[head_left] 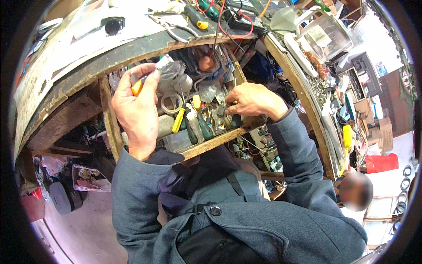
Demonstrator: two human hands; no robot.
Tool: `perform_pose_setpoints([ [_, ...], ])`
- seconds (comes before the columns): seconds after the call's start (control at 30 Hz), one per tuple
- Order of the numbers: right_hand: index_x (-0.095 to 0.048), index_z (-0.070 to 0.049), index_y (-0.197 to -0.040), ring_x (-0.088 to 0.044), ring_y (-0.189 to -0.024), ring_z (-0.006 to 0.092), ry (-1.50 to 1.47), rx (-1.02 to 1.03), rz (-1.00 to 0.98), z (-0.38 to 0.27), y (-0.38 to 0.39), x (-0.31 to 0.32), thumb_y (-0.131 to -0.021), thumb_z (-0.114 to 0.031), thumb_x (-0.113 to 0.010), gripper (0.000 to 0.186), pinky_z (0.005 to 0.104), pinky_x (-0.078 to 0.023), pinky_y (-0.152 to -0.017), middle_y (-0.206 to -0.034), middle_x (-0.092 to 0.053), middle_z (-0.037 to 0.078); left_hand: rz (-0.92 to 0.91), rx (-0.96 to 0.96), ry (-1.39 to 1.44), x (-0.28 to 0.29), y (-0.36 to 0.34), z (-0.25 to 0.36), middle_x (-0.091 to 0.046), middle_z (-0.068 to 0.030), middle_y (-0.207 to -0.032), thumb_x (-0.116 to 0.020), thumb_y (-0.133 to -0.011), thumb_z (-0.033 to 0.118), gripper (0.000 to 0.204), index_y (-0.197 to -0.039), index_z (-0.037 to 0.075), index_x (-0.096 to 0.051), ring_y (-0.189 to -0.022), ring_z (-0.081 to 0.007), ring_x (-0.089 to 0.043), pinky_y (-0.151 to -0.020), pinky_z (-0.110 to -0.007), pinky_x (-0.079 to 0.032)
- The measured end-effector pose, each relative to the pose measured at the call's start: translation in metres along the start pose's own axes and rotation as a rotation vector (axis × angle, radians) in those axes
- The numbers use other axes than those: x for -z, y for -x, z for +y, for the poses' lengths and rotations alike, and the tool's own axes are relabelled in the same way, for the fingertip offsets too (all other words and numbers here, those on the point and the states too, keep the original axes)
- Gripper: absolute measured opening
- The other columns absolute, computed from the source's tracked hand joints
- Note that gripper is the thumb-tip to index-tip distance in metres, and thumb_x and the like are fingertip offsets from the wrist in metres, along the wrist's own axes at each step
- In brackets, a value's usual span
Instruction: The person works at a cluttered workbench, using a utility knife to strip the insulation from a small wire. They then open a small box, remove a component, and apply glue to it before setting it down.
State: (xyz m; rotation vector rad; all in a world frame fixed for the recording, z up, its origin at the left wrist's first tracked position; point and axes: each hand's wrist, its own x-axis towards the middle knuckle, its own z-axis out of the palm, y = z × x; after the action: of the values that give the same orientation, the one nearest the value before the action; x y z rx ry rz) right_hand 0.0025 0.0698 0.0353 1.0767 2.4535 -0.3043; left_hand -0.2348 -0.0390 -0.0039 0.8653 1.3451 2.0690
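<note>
My left hand [137,108] is raised over the left part of an open wooden drawer [220,143]. Its fingers are closed around a small tool with an orange handle [137,88]; the rest of that tool is mostly covered. Down in the right part of the drawer, my right hand [252,97] has its fingers curled together among the tools. What they grip, if anything, is hidden. Between the hands lie a yellow-handled screwdriver [179,119], a clear tape roll [163,104] and dark green-handled pliers [205,126].
Above the drawer, the worktop [88,57] carries pliers [173,30], a black-and-yellow screwdriver [196,18] and wires. Loose small parts [310,75] cover the right-hand bench. A person [355,191], blurred, is at the far right. A black case [65,198] stands at lower left.
</note>
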Motion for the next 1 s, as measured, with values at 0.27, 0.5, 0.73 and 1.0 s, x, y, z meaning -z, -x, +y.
perform_pose_setpoints([
  [0.27, -0.074, -0.005, -0.086, -0.073, -0.091, 0.0375, 0.197, -0.162, 0.113, -0.008, -0.028, -0.03, -0.076, -0.033, -0.08, 0.031, 0.0472, -0.058, -0.077, -0.085, -0.073, 0.018, 0.009, 0.02, -0.009, -0.002, -0.001, 0.001, -0.066, 0.0049, -0.08, -0.075, -0.092, 0.004, 0.012, -0.105, 0.003, -0.074, -0.059, 0.0015, -0.046, -0.051, -0.017, -0.034],
  [0.5, -0.068, -0.005, -0.099, -0.071, -0.09, 0.039, 0.093, -0.095, 0.374, -0.002, -0.025, -0.03, -0.079, -0.019, -0.076, 0.026, 0.0494, -0.057, -0.078, -0.088, -0.072, 0.019, 0.017, 0.012, -0.004, -0.002, 0.001, 0.001, -0.066, 0.0053, -0.08, -0.075, -0.092, 0.004, 0.013, -0.105, 0.003, -0.074, -0.059, 0.0016, -0.046, -0.051, -0.017, -0.034],
  [0.73, -0.059, -0.006, -0.132, -0.062, -0.111, 0.0363, 0.178, 0.181, 0.441, -0.008, -0.039, -0.05, -0.081, -0.001, -0.061, 0.051, 0.0468, -0.056, -0.088, -0.121, -0.061, 0.019, 0.006, 0.017, -0.033, -0.003, 0.0, 0.0, -0.065, 0.0055, -0.078, -0.075, -0.093, 0.005, 0.012, -0.105, 0.003, -0.074, -0.059, 0.001, -0.047, -0.051, -0.017, -0.035],
  [1.0, -0.064, 0.0, -0.103, -0.069, -0.089, 0.0416, -0.001, 0.245, 0.295, -0.017, -0.021, -0.063, -0.084, -0.004, -0.057, 0.02, 0.0497, -0.056, -0.079, -0.093, -0.067, 0.02, -0.003, 0.065, -0.076, 0.0, 0.0, 0.003, -0.067, 0.0022, -0.085, -0.074, -0.093, 0.004, 0.016, -0.109, 0.001, -0.072, -0.062, -0.001, -0.048, -0.054, -0.018, -0.036],
])
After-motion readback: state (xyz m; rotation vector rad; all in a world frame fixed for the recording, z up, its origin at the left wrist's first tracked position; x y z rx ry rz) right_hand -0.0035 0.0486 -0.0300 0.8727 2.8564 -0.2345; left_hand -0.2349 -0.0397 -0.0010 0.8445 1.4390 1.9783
